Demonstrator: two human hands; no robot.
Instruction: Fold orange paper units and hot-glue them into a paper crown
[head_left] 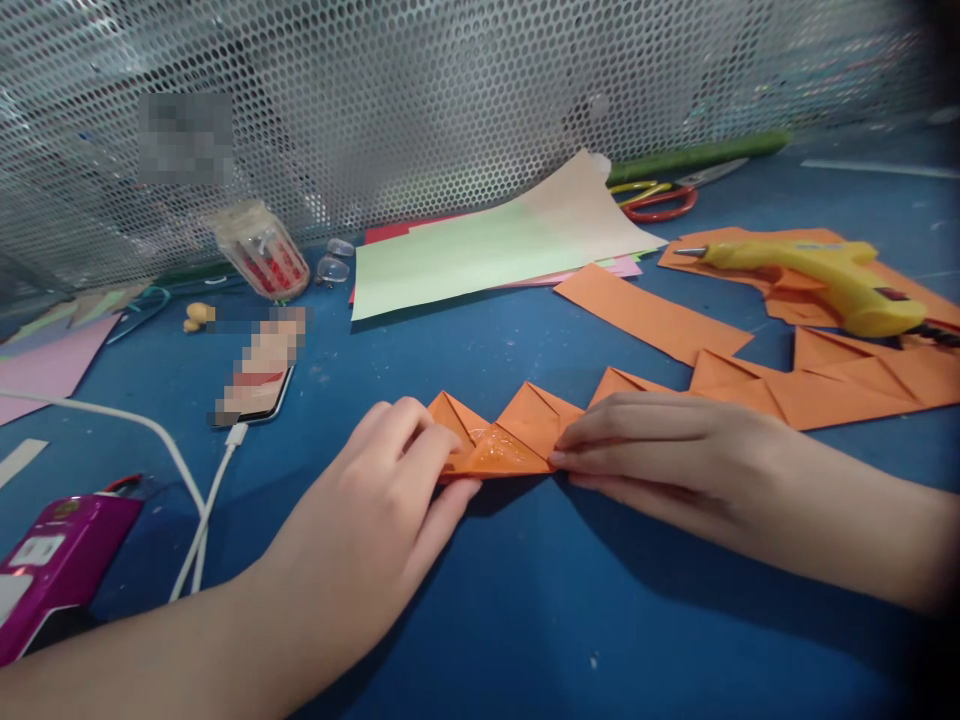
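A chain of folded orange paper triangles (pixel 517 430) lies on the blue table (pixel 525 600). A shiny patch of glue shows on the nearest triangle. My left hand (pixel 382 500) rests on the left end, fingers curled and pressing down on the paper. From the right, my right hand (pixel 660 450) lies flat with fingers stretched out together, fingertips pressing the triangle's right edge. The chain runs on to the right behind that hand, towards more folded orange pieces (pixel 855 385).
A yellow glue gun (pixel 832 280) lies on orange sheets at right. An orange strip (pixel 652 315), pale paper sheets (pixel 495 250), red scissors (pixel 660 200), a phone (pixel 259 385) with a white cable (pixel 202 510), a magenta box (pixel 52 560) and a jar (pixel 259 250) surround the work area. Perforated metal mesh (pixel 420 90) stands behind.
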